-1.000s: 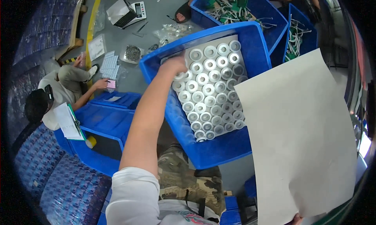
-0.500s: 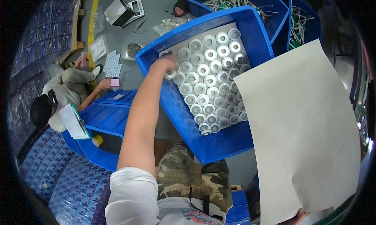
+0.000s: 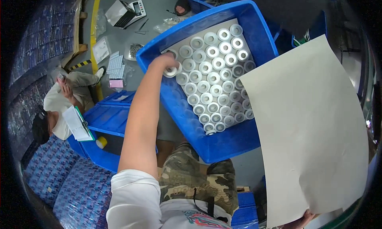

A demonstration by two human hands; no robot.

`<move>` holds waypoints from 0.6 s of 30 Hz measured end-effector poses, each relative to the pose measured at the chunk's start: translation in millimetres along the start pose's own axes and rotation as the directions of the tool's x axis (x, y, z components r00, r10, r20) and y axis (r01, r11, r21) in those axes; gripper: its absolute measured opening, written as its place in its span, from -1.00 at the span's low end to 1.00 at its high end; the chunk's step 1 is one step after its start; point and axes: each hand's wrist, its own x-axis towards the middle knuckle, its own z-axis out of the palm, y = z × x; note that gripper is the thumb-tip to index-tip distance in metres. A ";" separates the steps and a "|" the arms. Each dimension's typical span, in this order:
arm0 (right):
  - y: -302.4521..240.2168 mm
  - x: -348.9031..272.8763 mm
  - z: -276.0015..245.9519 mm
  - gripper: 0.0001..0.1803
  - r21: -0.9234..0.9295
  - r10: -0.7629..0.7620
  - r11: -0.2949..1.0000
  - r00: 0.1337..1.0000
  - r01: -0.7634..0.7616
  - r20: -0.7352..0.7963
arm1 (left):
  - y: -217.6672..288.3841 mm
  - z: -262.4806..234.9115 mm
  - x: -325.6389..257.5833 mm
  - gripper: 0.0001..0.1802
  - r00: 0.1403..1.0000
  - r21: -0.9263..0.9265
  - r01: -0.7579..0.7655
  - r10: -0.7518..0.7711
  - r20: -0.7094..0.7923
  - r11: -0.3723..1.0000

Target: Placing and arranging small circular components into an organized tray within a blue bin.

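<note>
A blue plastic bin (image 3: 232,143) stands before me with rows of silver, ring-topped round metal parts (image 3: 213,77) on a pale sheet. My left hand (image 3: 166,61) reaches into the bin's left corner, its fingers curled down around a round metal part (image 3: 170,72) at the end of a row; the fingertips are partly hidden. At the lower right, my right hand (image 3: 305,220) grips the bottom edge of a large grey cardboard sheet (image 3: 306,129). That sheet stands tilted beside the bin and covers part of its right side.
A co-worker (image 3: 59,93) sits at the left by a blue crate (image 3: 105,119) bearing a clipboard (image 3: 77,125). A scale (image 3: 138,10), papers (image 3: 116,65) and a bag of small parts (image 3: 135,50) lie on the floor. Wrapped stacks (image 3: 83,189) stand at the lower left.
The co-worker's hand has risen from the pink paper toward their head. A large dark shape now covers much of the blue bins at upper right. My hands stay nearly in place.
</note>
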 end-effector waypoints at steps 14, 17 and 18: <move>21.0 5.6 -10.7 -0.33 0.138 0.076 0.987 0.995 -0.084 0.065 | 25.5 40.5 -8.5 -0.49 0.997 0.235 -0.061 0.047 0.066 0.970; 28.1 6.8 -17.1 -0.31 0.098 0.066 0.993 0.996 -0.071 0.055 | 58.3 22.7 -15.4 -0.33 0.966 0.195 -0.180 0.211 -0.152 0.964; 27.5 5.0 -15.3 -0.31 0.097 0.071 0.992 0.996 -0.075 0.051 | 66.6 15.9 -9.9 -0.25 0.962 0.234 -0.189 0.228 -0.151 0.954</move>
